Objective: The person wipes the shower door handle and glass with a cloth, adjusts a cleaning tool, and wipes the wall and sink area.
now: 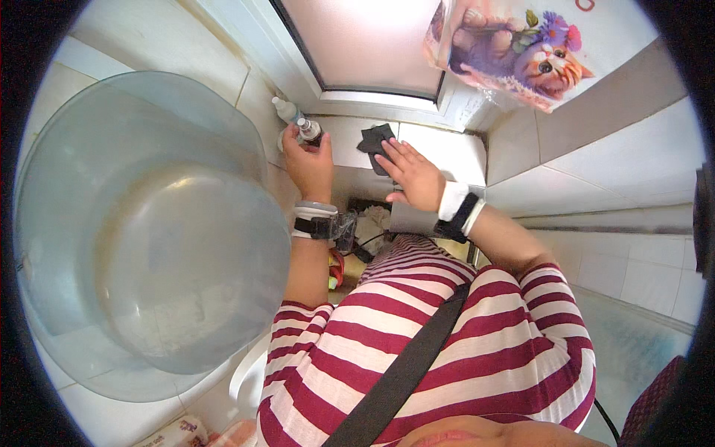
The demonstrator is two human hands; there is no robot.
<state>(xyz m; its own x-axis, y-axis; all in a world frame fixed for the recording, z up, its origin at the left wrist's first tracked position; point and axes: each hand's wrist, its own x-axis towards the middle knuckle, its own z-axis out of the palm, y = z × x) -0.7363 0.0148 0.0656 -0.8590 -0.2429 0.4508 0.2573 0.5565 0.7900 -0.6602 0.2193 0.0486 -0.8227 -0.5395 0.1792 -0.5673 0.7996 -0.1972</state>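
Observation:
My left hand (308,165) is closed around a small dark bottle (310,134) with a clear top, at the left end of a white tiled ledge (436,153). A pale pump bottle (286,110) stands just behind it, against the wall. My right hand (417,177) lies flat with its fingers stretched out, the tips resting on a crumpled black cloth (375,141) on the ledge. Both wrists wear white and black bands.
A large translucent bluish tub (149,238) takes up the left side. Beyond the ledge is a frosted window (365,45) in a white frame. A plastic bag (514,56) with a kitten picture hangs at upper right. Below the ledge sits an open bin (372,223) holding crumpled white paper.

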